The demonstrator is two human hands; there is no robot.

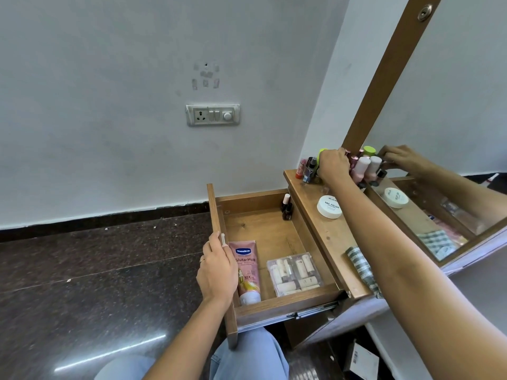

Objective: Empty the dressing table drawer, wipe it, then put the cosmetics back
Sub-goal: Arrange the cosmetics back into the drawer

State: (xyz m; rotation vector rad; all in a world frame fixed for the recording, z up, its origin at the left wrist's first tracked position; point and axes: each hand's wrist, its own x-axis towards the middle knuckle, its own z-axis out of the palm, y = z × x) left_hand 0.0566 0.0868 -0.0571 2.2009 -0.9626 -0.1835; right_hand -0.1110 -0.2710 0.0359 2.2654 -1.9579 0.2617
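Cosmetics sit in two places, as we see it. Some are in the open drawer [263, 231], which is pulled out from under the dressing table top [326, 237]. In the drawer, a pink Vaseline tube [245, 272] lies along the front board. Just beside it lies a clear plastic case [295, 272] full of small pale tubes. Nail polish bottles [286, 208] stand in the far corner, well apart from the tube and the case.

We see the left hand [218, 270] gripping the top edge of the drawer's front board, fingers curled round it.

The right hand [333, 165] is at the far end of the table top, in a crowd of small bottles [309, 170] by the mirror [452, 119]. Its fingers bend down over the bottles, but their tips are hidden. We cannot tell if they have hold of one. A bright green cap [321, 154] peeks out beside the hand.

A white jar marked NAIL POLISH [329, 207] sits on the table top. A checked cloth [359, 266] lies at the near end, partly under the right arm. A switch plate [212, 115] is on the wall [109, 105].
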